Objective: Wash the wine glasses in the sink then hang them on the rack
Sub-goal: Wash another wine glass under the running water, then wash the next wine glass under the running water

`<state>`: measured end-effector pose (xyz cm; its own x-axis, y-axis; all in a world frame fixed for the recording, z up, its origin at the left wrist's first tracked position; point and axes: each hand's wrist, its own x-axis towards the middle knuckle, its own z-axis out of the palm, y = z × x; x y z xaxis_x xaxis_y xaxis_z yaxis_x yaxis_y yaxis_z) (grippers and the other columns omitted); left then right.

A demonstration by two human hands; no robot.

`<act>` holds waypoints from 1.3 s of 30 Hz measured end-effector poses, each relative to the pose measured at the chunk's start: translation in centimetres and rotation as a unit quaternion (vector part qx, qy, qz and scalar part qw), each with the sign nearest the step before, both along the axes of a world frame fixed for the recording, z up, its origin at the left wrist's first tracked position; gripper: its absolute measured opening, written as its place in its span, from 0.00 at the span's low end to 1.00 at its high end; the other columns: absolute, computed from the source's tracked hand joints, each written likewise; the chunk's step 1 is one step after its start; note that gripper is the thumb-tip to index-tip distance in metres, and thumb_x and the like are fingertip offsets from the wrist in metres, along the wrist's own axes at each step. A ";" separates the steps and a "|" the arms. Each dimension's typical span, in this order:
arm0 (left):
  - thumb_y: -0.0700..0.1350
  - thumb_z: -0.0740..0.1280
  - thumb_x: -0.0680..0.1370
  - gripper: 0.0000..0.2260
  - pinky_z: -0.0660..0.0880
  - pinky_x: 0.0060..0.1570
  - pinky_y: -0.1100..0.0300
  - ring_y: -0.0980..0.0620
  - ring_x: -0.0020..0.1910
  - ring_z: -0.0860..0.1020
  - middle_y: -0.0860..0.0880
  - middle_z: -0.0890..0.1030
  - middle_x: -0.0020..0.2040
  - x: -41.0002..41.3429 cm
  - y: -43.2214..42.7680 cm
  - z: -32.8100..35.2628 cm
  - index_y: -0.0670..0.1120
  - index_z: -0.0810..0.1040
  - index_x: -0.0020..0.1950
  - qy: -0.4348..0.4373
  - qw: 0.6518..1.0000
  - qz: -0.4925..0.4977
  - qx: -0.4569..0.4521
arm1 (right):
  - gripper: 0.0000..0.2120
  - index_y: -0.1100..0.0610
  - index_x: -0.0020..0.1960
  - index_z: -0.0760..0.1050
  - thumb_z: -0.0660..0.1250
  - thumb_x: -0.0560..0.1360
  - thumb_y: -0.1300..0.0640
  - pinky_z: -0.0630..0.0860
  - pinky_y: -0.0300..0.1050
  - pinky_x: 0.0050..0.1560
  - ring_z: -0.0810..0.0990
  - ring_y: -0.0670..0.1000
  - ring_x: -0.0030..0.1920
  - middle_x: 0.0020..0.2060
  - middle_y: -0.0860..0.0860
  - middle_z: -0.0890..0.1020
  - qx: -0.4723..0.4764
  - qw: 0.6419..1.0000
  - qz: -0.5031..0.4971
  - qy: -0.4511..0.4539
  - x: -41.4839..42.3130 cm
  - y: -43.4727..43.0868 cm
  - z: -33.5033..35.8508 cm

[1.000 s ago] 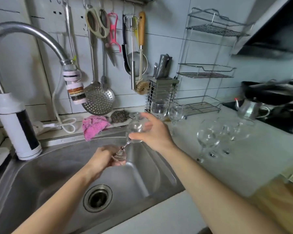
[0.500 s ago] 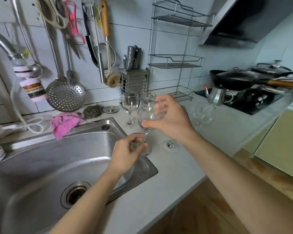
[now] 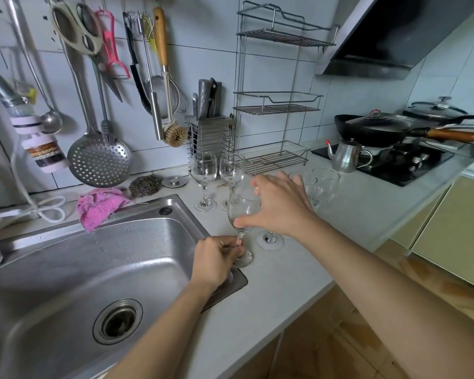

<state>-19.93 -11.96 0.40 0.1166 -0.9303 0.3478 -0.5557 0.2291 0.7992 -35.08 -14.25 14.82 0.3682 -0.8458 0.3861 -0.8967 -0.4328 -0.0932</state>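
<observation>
Glass (image 3: 242, 210) upright in left hand (image 3: 216, 259) and right hand (image 3: 282, 206).

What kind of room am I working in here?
Most likely a home kitchen: steel sink in the counter beside the held wine glass, skimmer hanging on the tiled wall, wok on a hob under a range hood.

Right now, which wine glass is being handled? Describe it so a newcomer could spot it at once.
Start at the steel sink and go to its near right corner on the grey counter. The wine glass there is nearest the camera. Unlike the glasses standing free behind it, the left hand pinches its stem and the right hand grips its bowl.
</observation>
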 end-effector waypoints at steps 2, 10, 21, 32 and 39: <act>0.42 0.74 0.76 0.05 0.79 0.46 0.51 0.51 0.34 0.74 0.46 0.83 0.34 0.0 -0.3 -0.1 0.46 0.85 0.40 0.004 1.000 0.003 0.004 | 0.43 0.48 0.61 0.73 0.66 0.55 0.22 0.60 0.52 0.54 0.71 0.50 0.56 0.54 0.43 0.80 -0.009 1.000 0.001 0.024 0.0 -0.2 0.2; 0.43 0.74 0.76 0.08 0.77 0.43 0.50 0.55 0.34 0.64 0.51 0.76 0.29 -0.2 -1.1 -0.4 0.48 0.81 0.37 -0.015 1.000 0.012 -0.014 | 0.43 0.44 0.58 0.74 0.61 0.53 0.19 0.57 0.53 0.54 0.68 0.48 0.57 0.51 0.40 0.80 -0.041 0.996 0.011 0.083 -0.3 -1.2 0.7; 0.43 0.74 0.74 0.15 0.66 0.34 0.63 0.53 0.33 0.61 0.48 0.67 0.27 -1.2 -2.2 0.3 0.50 0.75 0.29 -0.009 0.999 0.029 0.014 | 0.43 0.41 0.62 0.70 0.64 0.53 0.19 0.57 0.54 0.57 0.67 0.49 0.62 0.59 0.42 0.76 -0.014 0.997 0.004 0.081 -0.4 -2.1 0.5; 0.43 0.75 0.73 0.03 0.71 0.43 0.63 0.54 0.39 0.77 0.57 0.80 0.35 -0.6 -1.4 0.8 0.50 0.85 0.45 -0.049 0.998 0.017 0.022 | 0.47 0.37 0.68 0.65 0.64 0.53 0.20 0.59 0.53 0.63 0.66 0.47 0.67 0.65 0.40 0.72 0.051 0.998 0.036 0.029 -1.6 -2.9 0.9; 0.45 0.74 0.77 0.06 0.76 0.46 0.60 0.55 0.39 0.82 0.55 0.85 0.39 8.1 0.2 1.0 0.55 0.84 0.53 -0.103 0.993 0.030 0.049 | 0.25 0.43 0.59 0.75 0.61 0.71 0.28 0.69 0.54 0.63 0.74 0.46 0.60 0.57 0.41 0.78 0.083 0.990 0.055 -0.097 -0.5 -5.7 2.5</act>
<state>-11.88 -11.72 1.35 0.1090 -0.9541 0.2788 -0.7200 0.1176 0.6839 -35.57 -19.94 17.29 0.3952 -0.8620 0.3175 -0.8029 -0.4920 -0.3365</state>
